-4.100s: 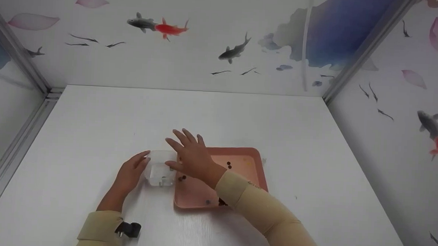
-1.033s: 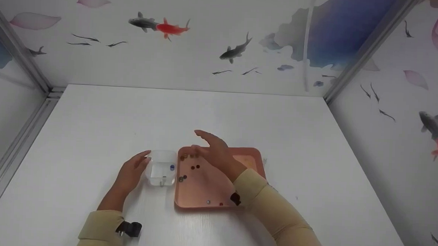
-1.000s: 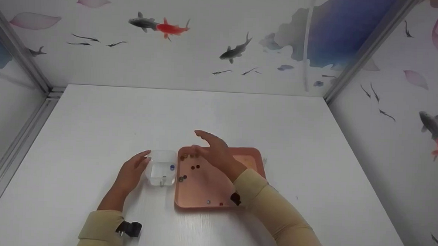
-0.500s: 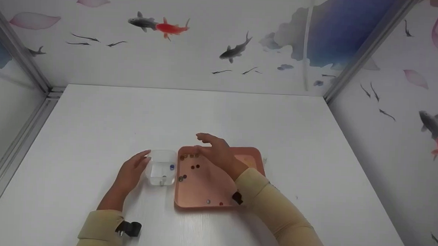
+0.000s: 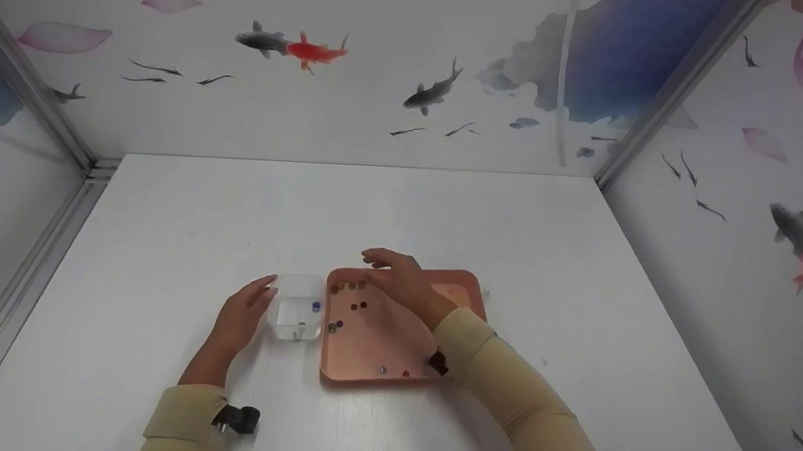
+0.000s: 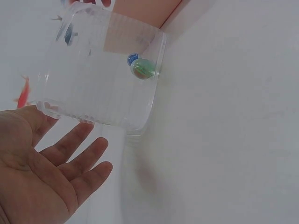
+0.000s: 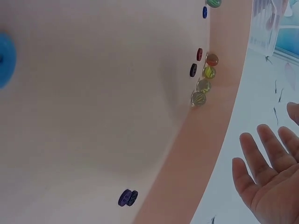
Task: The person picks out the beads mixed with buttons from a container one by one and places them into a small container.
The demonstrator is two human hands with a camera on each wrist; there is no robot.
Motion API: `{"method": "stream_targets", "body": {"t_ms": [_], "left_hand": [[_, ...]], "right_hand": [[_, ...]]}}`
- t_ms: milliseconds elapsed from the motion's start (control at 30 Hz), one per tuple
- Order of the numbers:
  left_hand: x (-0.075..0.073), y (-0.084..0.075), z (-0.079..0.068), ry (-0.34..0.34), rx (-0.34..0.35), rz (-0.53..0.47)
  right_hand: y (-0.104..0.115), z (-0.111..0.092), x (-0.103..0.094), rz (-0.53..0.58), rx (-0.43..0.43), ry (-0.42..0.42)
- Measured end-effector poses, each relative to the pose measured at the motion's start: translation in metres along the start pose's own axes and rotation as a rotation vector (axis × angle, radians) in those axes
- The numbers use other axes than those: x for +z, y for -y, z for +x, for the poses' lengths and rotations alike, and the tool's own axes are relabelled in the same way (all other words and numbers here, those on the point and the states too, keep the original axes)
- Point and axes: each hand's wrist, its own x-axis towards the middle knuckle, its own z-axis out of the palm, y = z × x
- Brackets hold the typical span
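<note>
My left hand [image 5: 238, 317] touches the left side of a clear plastic container [image 5: 298, 285], fingers fairly straight in the left wrist view. Inside the container lie a blue marble [image 6: 132, 59] and a larger green marble [image 6: 142, 69]. To its right sits a salmon-pink tray [image 5: 389, 343]. Above the tray's far edge hovers my right hand [image 5: 402, 280], its fingers loose and holding nothing. Marbles [image 7: 209, 72] line the tray's wall. Near them lie a red button [image 7: 199, 54] and a dark button [image 7: 193, 70]; two more dark buttons [image 7: 125, 197] lie farther along.
A red button [image 5: 406, 373] and a pale marble [image 5: 383, 370] lie by the tray's near edge. A large blue disc [image 7: 5, 58] shows partly at the right wrist view's left side. Printed wall panels [image 5: 365, 129] border the white table [image 5: 205, 210].
From reaching over the container's right edge with spread fingers, my right hand has moved right above the tray, then dipped slightly nearer. My left hand and the container stay in place.
</note>
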Motion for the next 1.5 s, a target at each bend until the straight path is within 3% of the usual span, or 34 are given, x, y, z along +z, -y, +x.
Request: {"method": "stream_targets", "body": {"t_ms": [400, 1067, 1333, 1500], "left_hand": [[0.000, 0.000, 0.001, 0.022, -0.019, -0.028], [0.000, 0.001, 0.000, 0.006, -0.003, -0.021], [-0.001, 0.000, 0.000, 0.019, -0.052, -0.023], [0.000, 0.001, 0.001, 0.011, -0.040, -0.022]], "right_hand": [[-0.003, -0.001, -0.002, 0.015, -0.055, 0.020], [-0.010, 0.005, 0.005, -0.020, 0.059, 0.066], [-0.014, 0.008, 0.008, -0.034, 0.068, 0.096], [-0.014, 0.010, 0.011, -0.050, 0.122, 0.119]]}}
